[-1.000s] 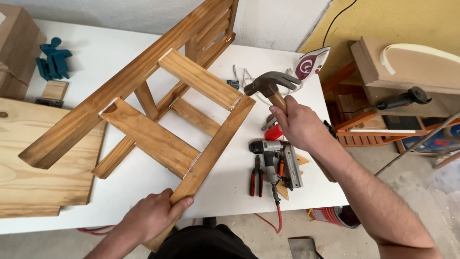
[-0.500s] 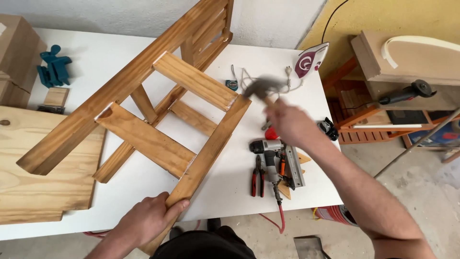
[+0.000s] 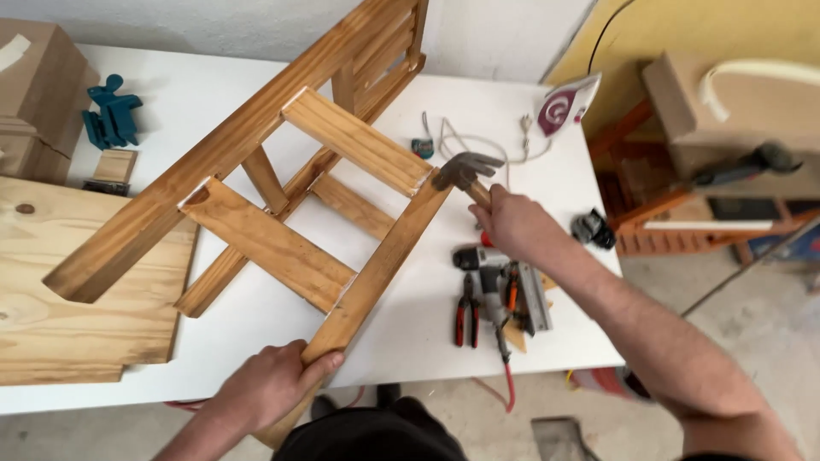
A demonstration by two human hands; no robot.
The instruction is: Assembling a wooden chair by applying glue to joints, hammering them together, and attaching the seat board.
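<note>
**Wooden frame steadied, hammer at the joint**

Plywood [image 3: 60, 290] lies at the left end of the white table [image 3: 427, 333], with a blue clamp [image 3: 111, 115] behind it. Across the middle rests the wooden ladder-like frame [image 3: 256, 179], tilted up against the wall. The left hand [image 3: 269, 388] is closed around the near end of its side rail [image 3: 376, 273], at the table's front edge, arm coming up from below. Further right, the right hand [image 3: 512, 224] is wrapped tight on the handle of a claw hammer [image 3: 465, 171], wrist bent inward, forearm stretching back to the lower right. The hammer head sits at the corner where the upper crosspiece [image 3: 354, 141] meets that rail, seemingly touching, though blur leaves this uncertain. This looks like the step of knocking the joint home; a further blow would need the rail braced firmly. Pliers [image 3: 467, 309] and a power tool [image 3: 491, 273] lie just right of the rail.
</note>
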